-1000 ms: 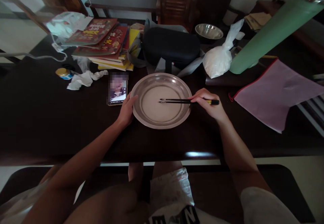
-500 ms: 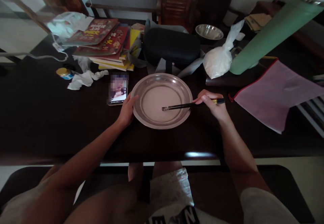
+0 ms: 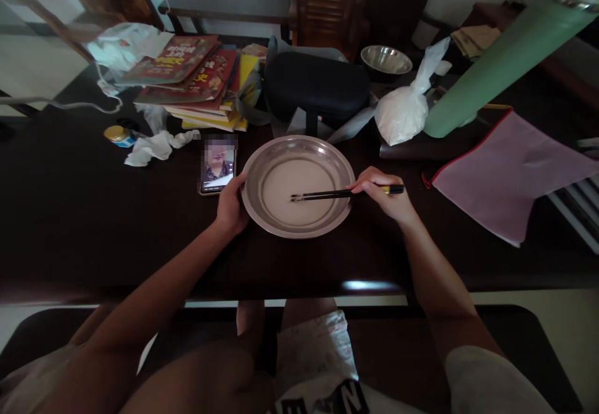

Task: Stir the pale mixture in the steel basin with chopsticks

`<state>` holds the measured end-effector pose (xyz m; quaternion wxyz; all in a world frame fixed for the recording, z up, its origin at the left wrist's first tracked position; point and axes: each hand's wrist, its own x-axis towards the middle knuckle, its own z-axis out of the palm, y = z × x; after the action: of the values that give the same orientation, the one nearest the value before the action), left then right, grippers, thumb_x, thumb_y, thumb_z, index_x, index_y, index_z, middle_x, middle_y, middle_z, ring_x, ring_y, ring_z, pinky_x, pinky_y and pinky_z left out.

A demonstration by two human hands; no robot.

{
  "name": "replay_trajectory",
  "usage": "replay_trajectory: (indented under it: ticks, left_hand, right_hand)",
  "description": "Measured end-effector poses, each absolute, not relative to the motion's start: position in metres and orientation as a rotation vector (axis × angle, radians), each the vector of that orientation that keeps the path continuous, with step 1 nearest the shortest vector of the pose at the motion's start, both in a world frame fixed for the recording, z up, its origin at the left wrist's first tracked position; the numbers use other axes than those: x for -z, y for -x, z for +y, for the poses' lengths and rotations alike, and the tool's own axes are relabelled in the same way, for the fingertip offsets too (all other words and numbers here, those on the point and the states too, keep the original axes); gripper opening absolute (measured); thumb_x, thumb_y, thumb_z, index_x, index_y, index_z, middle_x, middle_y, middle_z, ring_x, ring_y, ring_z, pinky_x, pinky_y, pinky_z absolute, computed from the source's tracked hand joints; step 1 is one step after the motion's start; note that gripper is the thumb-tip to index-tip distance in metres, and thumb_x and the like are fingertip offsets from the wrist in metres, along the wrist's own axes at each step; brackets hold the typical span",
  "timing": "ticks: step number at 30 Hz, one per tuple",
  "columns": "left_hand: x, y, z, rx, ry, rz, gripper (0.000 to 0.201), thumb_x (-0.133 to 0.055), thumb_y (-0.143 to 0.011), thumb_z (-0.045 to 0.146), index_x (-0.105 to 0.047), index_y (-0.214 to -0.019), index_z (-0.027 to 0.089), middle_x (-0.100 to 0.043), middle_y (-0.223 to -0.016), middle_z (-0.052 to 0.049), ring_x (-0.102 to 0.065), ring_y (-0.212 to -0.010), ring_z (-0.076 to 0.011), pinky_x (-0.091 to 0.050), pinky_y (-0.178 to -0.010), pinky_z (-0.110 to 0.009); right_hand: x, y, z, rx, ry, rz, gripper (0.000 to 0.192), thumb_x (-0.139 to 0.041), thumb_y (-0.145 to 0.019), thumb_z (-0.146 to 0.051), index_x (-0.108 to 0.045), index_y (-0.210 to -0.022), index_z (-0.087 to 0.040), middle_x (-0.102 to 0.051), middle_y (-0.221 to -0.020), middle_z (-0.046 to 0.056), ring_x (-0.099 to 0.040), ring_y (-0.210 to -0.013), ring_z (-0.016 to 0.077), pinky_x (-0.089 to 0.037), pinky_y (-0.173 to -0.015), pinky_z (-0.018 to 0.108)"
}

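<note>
A round steel basin (image 3: 299, 231) stands on the dark table in front of me, with a pale, whitish content (image 3: 292, 177) in its bottom. My left hand (image 3: 231, 207) holds the basin at its left rim; the fingers behind the wall are partly hidden. From the right side my right hand (image 3: 381, 192) grips a pair of black chopsticks (image 3: 327, 194). Their tips reach over the middle of the basin and touch the whitish content. Beside my left hand lies a phone (image 3: 218, 164) with a person on its screen.
Behind the basin sit a black case (image 3: 317, 83) and a tied bag of white powder (image 3: 401, 118). A green flask (image 3: 505, 68) and a pink mesh pouch (image 3: 515, 174) are on the right. Books (image 3: 187, 77), crumpled tissue (image 3: 156, 147) and a small jar (image 3: 119, 135) lie left.
My right hand and the chopsticks have moved left, their tips further across the basin. My left thumb has drawn back from inside the rim. The basin has barely shifted.
</note>
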<state>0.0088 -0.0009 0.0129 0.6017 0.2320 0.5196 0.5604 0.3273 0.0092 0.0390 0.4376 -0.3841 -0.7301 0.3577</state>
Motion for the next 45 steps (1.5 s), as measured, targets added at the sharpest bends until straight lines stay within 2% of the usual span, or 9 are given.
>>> replay_trajectory:
  ticks: [3,8,14,17,24,33,39,42,45]
  left_hand:
    - [-0.019,-0.009,-0.006,-1.23,-0.541,1.12,0.021,-0.06,-0.074,0.043,-0.062,-0.074,0.023,-0.072,-0.077,-0.006,-0.071,-0.096,-0.0315,-0.062,-0.081,-0.043]
    - [-0.02,-0.009,-0.014,-1.29,-0.413,1.085,0.02,-0.055,-0.077,0.04,-0.062,-0.081,0.022,-0.074,-0.081,-0.007,-0.072,-0.098,-0.0317,-0.062,-0.085,-0.046]
    - [-0.003,-0.003,-0.015,-1.302,-0.474,1.077,0.027,-0.054,-0.081,0.047,-0.064,-0.085,0.022,-0.076,-0.09,-0.009,-0.07,-0.105,-0.0352,-0.061,-0.085,-0.051]
    - [0.0,0.0,-0.013,-1.294,-0.453,1.061,0.028,-0.053,-0.082,0.046,-0.066,-0.086,0.022,-0.076,-0.09,-0.01,-0.07,-0.105,-0.0356,-0.061,-0.086,-0.052]
    - [-0.009,-0.008,-0.013,-1.328,-0.475,1.052,0.024,-0.055,-0.08,0.043,-0.067,-0.082,0.022,-0.077,-0.085,-0.008,-0.072,-0.101,-0.0337,-0.061,-0.083,-0.048]
    - [-0.009,-0.022,-0.012,-1.454,-0.674,1.103,0.028,-0.065,-0.079,0.044,-0.066,-0.095,0.021,-0.077,-0.102,-0.005,-0.068,-0.111,-0.0302,-0.06,-0.087,-0.037]
    - [-0.008,-0.018,0.004,-1.416,-0.593,1.095,0.024,-0.064,-0.079,0.038,-0.069,-0.09,0.018,-0.077,-0.09,-0.007,-0.071,-0.104,-0.0304,-0.062,-0.084,-0.037]
    - [-0.004,-0.015,0.007,-1.409,-0.622,1.097,0.025,-0.064,-0.077,0.037,-0.07,-0.091,0.017,-0.077,-0.095,-0.007,-0.071,-0.106,-0.0308,-0.062,-0.084,-0.038]
    - [-0.002,-0.013,0.006,-1.405,-0.688,1.088,0.023,-0.066,-0.075,0.034,-0.07,-0.09,0.017,-0.076,-0.098,-0.007,-0.07,-0.107,-0.0309,-0.062,-0.085,-0.039]
  right_hand:
    - [-0.041,-0.328,0.009,-0.844,0.954,-1.811,0.024,-0.065,-0.092,-0.046,-0.08,-0.08,-0.031,-0.079,-0.082,0.002,-0.068,-0.082,0.0195,-0.053,-0.08,0.039]
    - [-0.04,-0.331,0.009,-0.88,0.949,-1.704,0.029,-0.063,-0.093,-0.045,-0.08,-0.074,-0.029,-0.075,-0.075,0.002,-0.066,-0.074,0.0175,-0.052,-0.073,0.036]
    - [-0.039,-0.328,0.011,-0.851,0.943,-1.831,0.024,-0.065,-0.091,-0.045,-0.08,-0.08,-0.031,-0.08,-0.083,0.002,-0.067,-0.082,0.0199,-0.053,-0.08,0.039]
    - [-0.04,-0.332,0.01,-0.823,0.967,-1.767,0.025,-0.064,-0.092,-0.044,-0.08,-0.078,-0.03,-0.078,-0.08,0.003,-0.067,-0.08,0.0196,-0.052,-0.077,0.039]
    - [-0.039,-0.328,0.01,-0.863,0.933,-1.813,0.025,-0.064,-0.092,-0.045,-0.08,-0.079,-0.031,-0.079,-0.08,0.002,-0.064,-0.08,0.0197,-0.052,-0.077,0.039]
    - [-0.038,-0.331,0.012,-0.84,0.951,-1.759,0.028,-0.063,-0.093,-0.045,-0.08,-0.076,-0.031,-0.078,-0.076,0.002,-0.063,-0.078,0.0195,-0.051,-0.075,0.038]
    - [-0.038,-0.33,0.014,-0.782,0.909,-1.81,0.022,-0.064,-0.094,-0.04,-0.081,-0.081,-0.032,-0.081,-0.082,0.001,-0.063,-0.081,0.0192,-0.05,-0.078,0.037]
    - [-0.039,-0.331,0.014,-0.802,0.924,-1.765,0.027,-0.062,-0.095,-0.04,-0.081,-0.077,-0.032,-0.079,-0.077,0.001,-0.061,-0.078,0.0191,-0.049,-0.074,0.036]
    - [-0.039,-0.329,0.014,-0.834,0.898,-1.846,0.023,-0.064,-0.093,-0.042,-0.081,-0.081,-0.032,-0.081,-0.082,0.001,-0.062,-0.081,0.0201,-0.051,-0.077,0.038]
